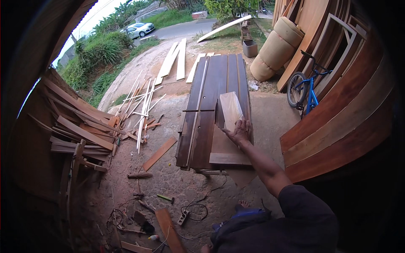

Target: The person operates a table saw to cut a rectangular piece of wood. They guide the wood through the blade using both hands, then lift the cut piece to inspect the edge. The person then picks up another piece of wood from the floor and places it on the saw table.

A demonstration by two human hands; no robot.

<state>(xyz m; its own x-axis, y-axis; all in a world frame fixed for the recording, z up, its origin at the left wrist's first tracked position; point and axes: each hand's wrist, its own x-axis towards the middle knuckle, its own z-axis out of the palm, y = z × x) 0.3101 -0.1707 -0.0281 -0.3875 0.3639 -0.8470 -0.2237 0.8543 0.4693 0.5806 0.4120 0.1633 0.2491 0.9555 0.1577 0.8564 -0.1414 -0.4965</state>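
My right hand [238, 132] reaches forward from the lower right, thumb out and fingers spread over the near end of a pale, whitish flat piece [229, 107]. The piece lies on long dark brown wooden panels [198, 145] laid across a raised support. Beneath my hand is a lighter brown board [221, 145], with a narrow wooden strip [228, 158] across the near end. My left hand is out of view.
Loose timber [84, 135] is piled at left, with thin white strips [143, 109] on the ground. A hammer [165, 197], cords and scraps lie below. At right stand large panels [327, 130], a blue bicycle [311, 95] and rolled foam [274, 50]. A car [139, 29] is on the road.
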